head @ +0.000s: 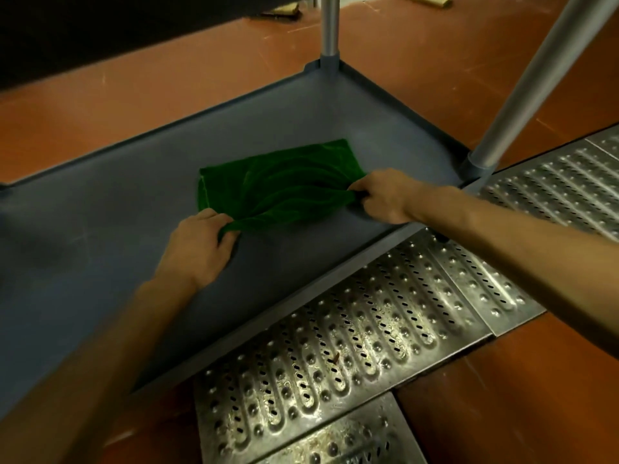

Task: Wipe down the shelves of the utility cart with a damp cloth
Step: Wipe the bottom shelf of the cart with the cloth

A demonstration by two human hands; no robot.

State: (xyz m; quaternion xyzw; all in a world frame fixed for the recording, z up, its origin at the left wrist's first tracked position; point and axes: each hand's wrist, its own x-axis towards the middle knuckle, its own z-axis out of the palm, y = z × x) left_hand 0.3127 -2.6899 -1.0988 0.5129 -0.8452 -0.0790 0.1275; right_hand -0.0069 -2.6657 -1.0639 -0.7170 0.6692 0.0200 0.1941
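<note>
Perforated steel floor grating (pixel 335 346) lies closest, just beside the near rim of the cart's lowest shelf (pixel 100 249), a grey plastic tray with a raised lip and metal posts (pixel 330 28) at its corners. On that shelf, towards its right end, rests the green cloth (pixel 284 185). The left hand (pixel 197 242) pinches its near-left corner; the right hand (pixel 385 195) grips its right edge, fingers curled into the fabric, so ridges run between them. It looks soft, light and limp, likely to bunch unless held at the corners or pressed flat under a palm. It is plush and dark green, seemingly doubled along its left edge; whether it is damp cannot be judged.
</note>
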